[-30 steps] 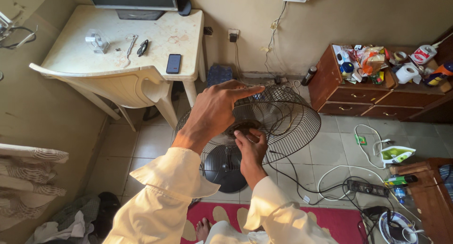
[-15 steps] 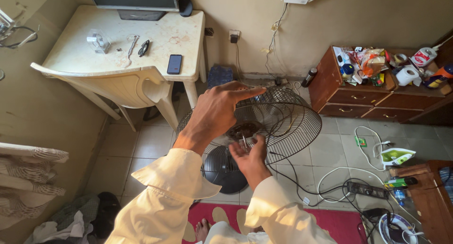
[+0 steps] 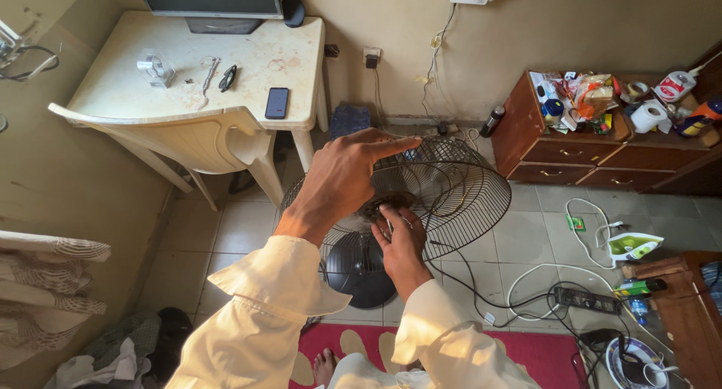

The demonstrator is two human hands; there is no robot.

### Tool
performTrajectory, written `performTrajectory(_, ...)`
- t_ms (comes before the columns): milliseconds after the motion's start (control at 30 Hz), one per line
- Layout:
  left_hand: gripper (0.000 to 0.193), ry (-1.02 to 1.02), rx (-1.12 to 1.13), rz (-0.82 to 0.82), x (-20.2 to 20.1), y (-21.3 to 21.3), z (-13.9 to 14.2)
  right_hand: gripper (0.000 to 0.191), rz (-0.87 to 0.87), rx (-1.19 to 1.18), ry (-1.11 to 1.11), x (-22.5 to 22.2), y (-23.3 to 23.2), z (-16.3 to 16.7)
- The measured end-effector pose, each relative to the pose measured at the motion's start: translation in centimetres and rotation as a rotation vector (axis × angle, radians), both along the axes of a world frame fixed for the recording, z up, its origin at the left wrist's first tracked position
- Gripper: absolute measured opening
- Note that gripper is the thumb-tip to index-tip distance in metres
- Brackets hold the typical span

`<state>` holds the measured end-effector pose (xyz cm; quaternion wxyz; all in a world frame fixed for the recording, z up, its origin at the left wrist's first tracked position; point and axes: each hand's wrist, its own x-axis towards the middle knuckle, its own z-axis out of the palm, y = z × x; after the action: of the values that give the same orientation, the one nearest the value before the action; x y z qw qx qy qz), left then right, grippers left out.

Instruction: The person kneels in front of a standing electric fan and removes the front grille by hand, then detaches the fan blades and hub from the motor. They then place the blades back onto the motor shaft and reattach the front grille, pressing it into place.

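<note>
The fan stands on the tiled floor [image 3: 241,231], its round base [image 3: 353,272] just beside a red mat [image 3: 549,355]. The wire guard [image 3: 459,193] tilts toward the wall. The left hand [image 3: 342,182] lies spread over the top of the guard, fingers extended, steadying it rather than gripping it. The right hand [image 3: 398,239] reaches inside the guard at the hub [image 3: 380,205], fingers curled around it; whether it pinches a small part cannot be told.

Hazards, as judged:
- Guard slip: the flat left hand gives little hold, so the guard may drop or twist.
- Pinch: right fingers sit between wires.
- Trip or snag: cables [image 3: 526,276] trail from the base to a power strip [image 3: 587,300].
</note>
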<state>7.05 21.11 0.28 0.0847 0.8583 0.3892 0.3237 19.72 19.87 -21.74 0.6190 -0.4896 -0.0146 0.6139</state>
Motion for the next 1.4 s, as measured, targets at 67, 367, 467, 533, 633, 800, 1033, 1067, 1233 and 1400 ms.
performTrajectory(67,0.084,0.005,-0.011,0.000,0.0,0.1,0.1,0.041,-0.020,0.009,-0.090,-0.3,-0.1,0.4)
performTrajectory(367,0.085,0.016,-0.019,0.004,-0.1,0.0,0.1,0.036,0.003,0.241,-0.843,-0.5,-1.3,-0.2)
performTrajectory(467,0.085,0.000,-0.002,0.000,0.0,0.1,0.0,0.040,-0.086,0.104,-0.342,-0.5,-1.0,0.2)
performTrajectory(533,0.086,-0.007,0.004,-0.003,0.0,0.0,-0.1,0.037,-0.097,-0.077,0.050,-0.2,-0.6,0.6)
performTrajectory(633,0.087,-0.001,0.003,-0.004,-0.1,0.1,-0.1,0.045,-0.054,-0.194,0.355,-0.2,-0.3,0.6)
performTrajectory(800,0.085,0.009,0.014,0.003,-0.1,0.1,-0.2,0.049,-0.036,-0.083,0.466,-0.4,0.2,-1.1)
performTrajectory(1033,0.085,-0.001,0.010,-0.007,-0.2,0.2,-0.2,0.044,0.072,0.077,0.133,0.3,0.1,-1.1)
performTrajectory(1067,0.084,0.004,-0.001,-0.001,-0.2,0.2,-0.2,0.043,0.060,0.051,0.067,0.3,-0.1,-0.7)
performTrajectory(1233,0.085,0.021,-0.001,0.008,-0.1,0.3,0.0,0.045,0.079,0.082,-0.191,-0.1,-0.8,1.3)
performTrajectory(1400,0.086,0.019,-0.025,0.014,-0.1,0.2,0.0,0.046,0.114,0.218,-0.800,-0.3,-1.2,1.3)
